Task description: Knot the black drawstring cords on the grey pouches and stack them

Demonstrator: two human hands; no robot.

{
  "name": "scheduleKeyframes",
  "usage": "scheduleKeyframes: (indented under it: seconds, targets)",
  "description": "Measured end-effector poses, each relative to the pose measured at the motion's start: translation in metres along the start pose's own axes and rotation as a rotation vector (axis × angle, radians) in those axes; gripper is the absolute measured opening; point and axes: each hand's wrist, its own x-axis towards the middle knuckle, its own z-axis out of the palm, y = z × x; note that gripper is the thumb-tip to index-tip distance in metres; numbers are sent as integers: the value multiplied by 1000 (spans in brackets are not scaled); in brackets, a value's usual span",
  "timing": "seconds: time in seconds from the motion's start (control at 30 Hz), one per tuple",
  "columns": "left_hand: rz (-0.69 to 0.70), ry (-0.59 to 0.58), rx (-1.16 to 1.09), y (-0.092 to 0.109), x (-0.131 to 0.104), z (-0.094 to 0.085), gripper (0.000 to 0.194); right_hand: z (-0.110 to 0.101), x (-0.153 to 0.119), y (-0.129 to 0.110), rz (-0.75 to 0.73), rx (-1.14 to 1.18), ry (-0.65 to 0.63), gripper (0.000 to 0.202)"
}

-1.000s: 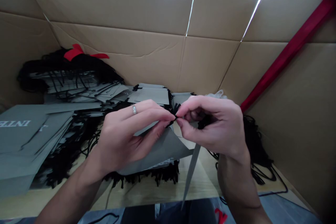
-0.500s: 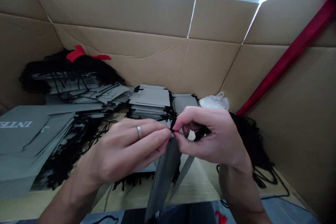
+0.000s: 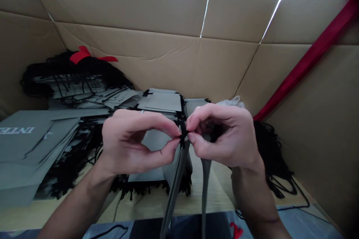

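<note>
Cardboard walls [image 3: 126, 48] enclose a pale wooden bench [image 3: 140, 209] stacked with grey goods and black cord. At the left of the frame, printed grey sheets [image 3: 17, 153] lie fanned and overlapping, an arrangement that likely keeps each edge easy to catch. Above them, in the upper left, a red ribbon [image 3: 80, 56] rests on a dark cord pile [image 3: 103, 73], perhaps as a marker. Just left of center, the left hand [image 3: 120, 145] pinches with thumb and forefinger, its fingers closed at the tips on a black tie [image 3: 183, 134]. Behind the hands, a squared grey stack [image 3: 159, 102] appears set there to stay within reach. The tie sits at mid-frame between both hands, with a grey panel [image 3: 175, 186] hanging edge-on beneath it, seemingly joined to it. From the opposite side, the right hand [image 3: 232, 134] grips the tie in a narrow fingertip pinch, probably to steady so small a piece. A grey strip [image 3: 206, 190] hangs below that hand; where its upper end leads cannot be seen. A plastic bag [image 3: 234, 101] shows behind the knuckles, and a cord bundle [image 3: 275, 153] lies to the right. Half a second earlier, the left fingers lay flatter and closer together, their ring in plain view; now they arch into an open loop, and the hand hides most of the ring.
</note>
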Motion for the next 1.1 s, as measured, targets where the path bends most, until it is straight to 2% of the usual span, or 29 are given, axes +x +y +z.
scheduleKeyframes:
  seconds: [0.13, 0.23, 0.4, 0.57, 0.8, 0.9, 1.03, 1.1]
  targets:
    - [92, 2, 299, 6, -8, -3, 18, 1, -2, -3, -100, -182, 44, 21]
    - [110, 20, 375, 9, -11, -3, 16, 3, -3, -3, -119, -177, 51, 22]
    - [29, 71, 99, 7, -4, 1, 19, 8, -5, 0, -83, -43, 94, 21]
    - [-88, 68, -201, 2, 4, 6, 26, 13, -5, -2, -109, -86, 172, 23]
    - [-119, 64, -327, -3, 4, 8, 27, 15, -5, -3, -45, 15, 177, 22]
    - [-83, 81, -195, -3, 1, 6, 26, 14, -5, -2, -65, -60, 200, 23]
    - [13, 118, 239, 5, -6, 4, 19, 13, -6, -1, -143, -209, 195, 28]
    - [53, 102, 358, 9, -8, 3, 17, 13, -5, -1, -167, -220, 178, 28]
